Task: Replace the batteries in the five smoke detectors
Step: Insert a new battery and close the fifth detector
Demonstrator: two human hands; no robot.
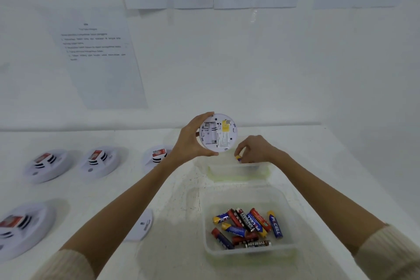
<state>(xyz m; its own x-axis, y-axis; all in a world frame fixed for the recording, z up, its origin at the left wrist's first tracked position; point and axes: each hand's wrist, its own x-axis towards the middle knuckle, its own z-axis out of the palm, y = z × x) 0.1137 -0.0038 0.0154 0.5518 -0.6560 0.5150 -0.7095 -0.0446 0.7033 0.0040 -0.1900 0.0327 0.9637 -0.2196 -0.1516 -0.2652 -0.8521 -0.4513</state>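
White wall [227, 63] hung with printed sheets [102, 59] backs a white bench [172, 223] where a person works through a battery change. A clear near tub [250, 195] of mixed loose batteries [247, 225] sits close to the person, within easy reach of either hand. A second clear tub [218, 172] lies just beyond the near tub, seemingly kept apart so that used and fresh cells do not mix. Well left of the near tub, a row of three smoke detectors [97, 161] and a fourth detector [22, 227] rest face up on the bench. A round white plate [141, 225], likely a removed back cover, lies between the fourth detector and the near tub.

Above and beyond the near tub, the left hand [188, 143] grips the fifth detector [219, 134] by its rim, underside turned to the camera so the battery bay, apparently empty, can be seen. The right hand [254, 149] hovers over the second tub, its fingers pinched on a single battery [238, 157]. Whether that cell is spent or fresh cannot be told. The job looks to be in its early part.
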